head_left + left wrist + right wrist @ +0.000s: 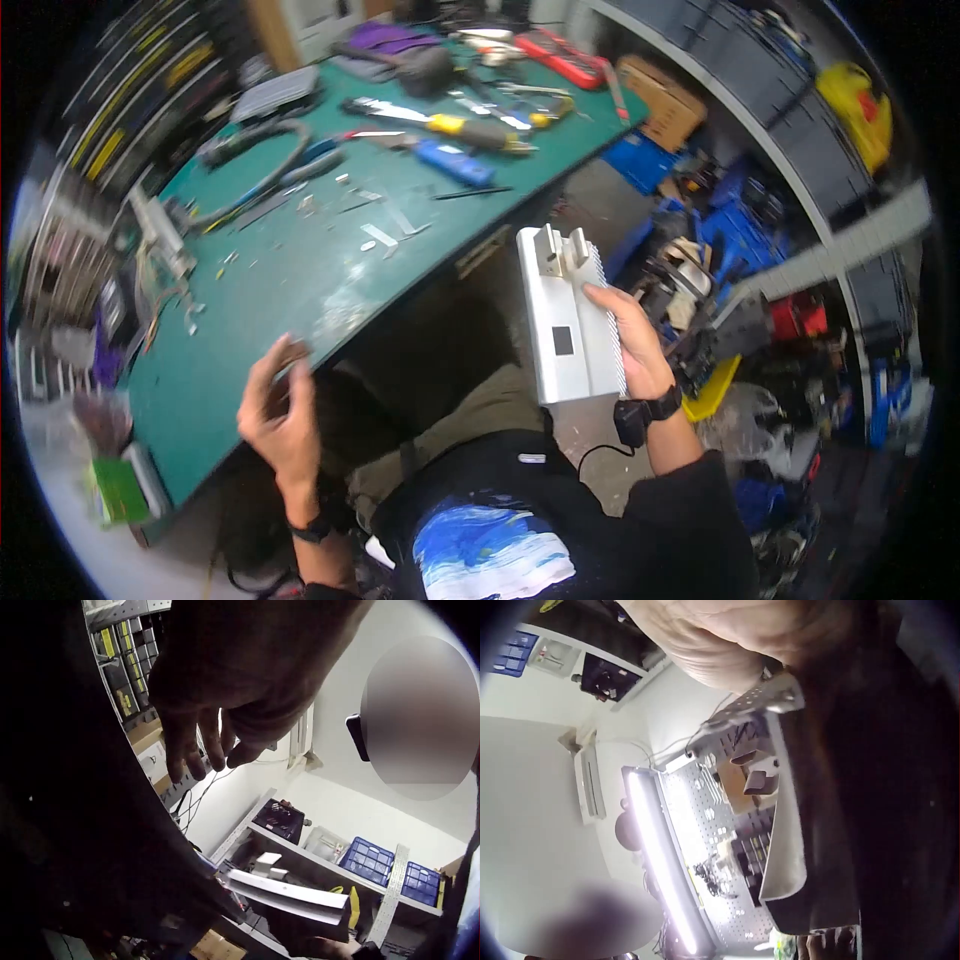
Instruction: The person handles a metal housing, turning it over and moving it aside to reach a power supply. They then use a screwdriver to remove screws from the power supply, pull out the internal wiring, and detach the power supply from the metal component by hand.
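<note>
My right hand (640,345) grips a silver-white box-shaped device (590,375) by its ribbed side, with the thumb on its top face. Two upright tabs (577,247) stand at the far end of the device, and a small dark square (563,341) shows on its face. The device hangs in front of my body, beside the bench edge. In the right wrist view its pale edge (787,855) runs down past the palm. Over the near edge of the green workbench (215,375) is my left hand (280,425), fingers loosely bent with nothing in them.
On the bench lie a blue-handled tool (455,162), a yellow-and-black-handled tool (480,132), a red case (570,62) and scattered scraps (385,237). Drawer racks (130,80) stand at the left. Crowded shelves (790,160) and a cardboard box (662,100) are at the right.
</note>
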Demonstrator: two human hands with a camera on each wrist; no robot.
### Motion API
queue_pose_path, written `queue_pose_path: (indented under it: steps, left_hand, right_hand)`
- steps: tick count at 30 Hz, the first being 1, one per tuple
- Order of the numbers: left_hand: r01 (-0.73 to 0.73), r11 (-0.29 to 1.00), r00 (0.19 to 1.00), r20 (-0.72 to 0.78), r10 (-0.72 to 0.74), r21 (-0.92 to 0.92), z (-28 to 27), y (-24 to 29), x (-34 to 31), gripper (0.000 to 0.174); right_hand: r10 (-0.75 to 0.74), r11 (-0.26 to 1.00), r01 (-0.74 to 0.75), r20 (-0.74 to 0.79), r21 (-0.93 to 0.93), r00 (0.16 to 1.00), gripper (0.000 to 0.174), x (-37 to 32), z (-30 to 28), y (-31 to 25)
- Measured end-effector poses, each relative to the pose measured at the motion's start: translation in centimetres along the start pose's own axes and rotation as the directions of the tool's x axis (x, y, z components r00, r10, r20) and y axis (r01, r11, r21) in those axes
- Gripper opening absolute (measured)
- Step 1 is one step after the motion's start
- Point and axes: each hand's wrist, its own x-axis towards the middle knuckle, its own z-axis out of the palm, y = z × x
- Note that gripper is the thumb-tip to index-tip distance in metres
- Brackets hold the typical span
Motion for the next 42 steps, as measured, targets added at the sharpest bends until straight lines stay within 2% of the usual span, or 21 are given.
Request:
queue_pose_path:
  steps: [4,6,8,10,12,16,18,19,20,22,24,26,27,28,31,32,33,34,36,39,42]
  left_hand:
    - [-0.094,0.982,0.994,-0.032,0.101,0.166,-0.8,-2.2,1.1,0.030]
    - [-0.141,0.973,0.989,-0.021,0.147,0.186,-0.8,-3.6,1.5,0.027]
    - [-0.187,0.955,0.981,-0.011,0.195,0.230,-0.7,-4.9,1.8,0.025]
    - [-0.320,0.854,0.945,0.071,0.319,0.410,-1.3,-5.4,2.0,0.024]
    - [-0.390,0.810,0.919,0.127,0.374,0.438,-1.6,-5.9,2.0,0.027]
    - [-0.417,0.752,0.909,0.237,0.344,0.510,-2.0,-6.9,2.2,0.033]
    - [-0.423,0.701,0.905,0.236,0.353,0.574,-1.7,-6.8,2.1,0.034]
    - [-0.495,0.663,0.868,0.287,0.405,0.562,-1.9,-7.3,2.6,0.035]
    - [-0.502,0.663,0.864,0.298,0.405,0.555,-1.8,-7.6,2.6,0.035]
    - [-0.491,0.658,0.871,0.293,0.395,0.571,-1.3,-7.2,2.6,0.035]
    - [-0.487,0.645,0.873,0.302,0.384,0.589,-1.1,-7.1,2.7,0.035]
    - [-0.482,0.629,0.876,0.307,0.372,0.610,-0.7,-6.5,2.7,0.034]
    - [-0.520,0.619,0.850,0.284,0.444,0.588,0.5,-4.7,2.6,0.024]
    - [-0.558,0.606,0.819,0.260,0.511,0.567,1.3,-3.6,2.6,0.017]
    - [-0.561,0.542,0.806,0.264,0.529,0.626,1.7,-3.1,2.7,0.013]
    - [-0.560,0.538,0.808,0.269,0.525,0.630,0.7,-4.4,2.7,0.013]
    - [-0.521,0.560,0.844,0.288,0.453,0.645,-1.0,-7.0,2.9,0.023]
    - [-0.479,0.578,0.875,0.305,0.376,0.661,-2.0,-8.6,3.0,0.034]
    - [-0.490,0.581,0.869,0.314,0.382,0.649,-2.2,-8.9,3.2,0.034]
    - [-0.516,0.567,0.855,0.337,0.395,0.642,-2.2,-8.6,3.2,0.034]
    - [-0.531,0.545,0.845,0.354,0.401,0.649,-2.2,-8.6,3.3,0.034]
  right_hand:
    - [-0.116,0.992,0.121,-0.138,0.029,0.984,0.033,0.6,-9.0,-0.1]
    - [-0.267,0.963,0.246,-0.308,-0.106,0.913,0.034,0.0,-12.1,0.0]
    - [-0.338,0.940,0.288,-0.388,-0.183,0.857,0.038,-0.2,-16.5,1.6]
    - [-0.318,0.946,0.222,-0.539,-0.237,0.780,0.043,-1.3,-19.5,3.2]
    - [-0.255,0.963,0.140,-0.598,-0.232,0.760,0.049,-2.7,-22.3,4.9]
    - [-0.254,0.949,0.041,-0.681,-0.312,0.687,0.054,-5.6,-27.7,10.0]
    - [-0.073,0.975,-0.111,-0.755,-0.190,0.652,0.051,-7.1,-28.2,11.4]
    - [-0.039,0.966,-0.163,-0.740,-0.199,0.672,0.060,-7.7,-29.5,12.4]
    - [-0.034,0.968,-0.164,-0.747,-0.190,0.663,0.060,-8.3,-30.6,13.4]
    - [-0.066,0.904,-0.297,-0.786,-0.308,0.615,0.066,-9.1,-31.6,14.9]
    - [-0.044,0.920,-0.274,-0.768,-0.281,0.639,0.070,-9.9,-32.2,15.5]
    - [-0.013,0.957,-0.228,-0.812,-0.179,0.584,0.064,-10.7,-31.1,15.3]
    - [-0.008,0.957,-0.232,-0.813,-0.175,0.582,0.064,-10.7,-32.3,15.9]
    - [0.003,0.982,-0.153,-0.798,-0.112,0.603,0.060,-10.7,-33.9,16.6]
    - [0.032,0.999,-0.003,-0.782,0.039,0.623,0.051,-11.2,-36.6,17.1]
    - [0.045,0.990,0.075,-0.780,0.117,0.624,0.046,-11.1,-37.2,16.8]
    - [0.030,0.974,0.154,-0.772,0.164,0.634,0.043,-10.8,-38.1,16.7]
    - [0.035,0.975,0.148,-0.770,0.166,0.637,0.043,-10.5,-38.2,16.1]
    - [-0.037,0.967,0.225,-0.815,0.116,0.579,0.044,-9.9,-36.9,13.7]
    - [-0.052,0.948,0.280,-0.797,0.149,0.602,0.039,-8.7,-37.8,12.0]
    - [-0.095,0.914,0.361,-0.771,0.183,0.630,0.036,-7.1,-35.7,9.2]
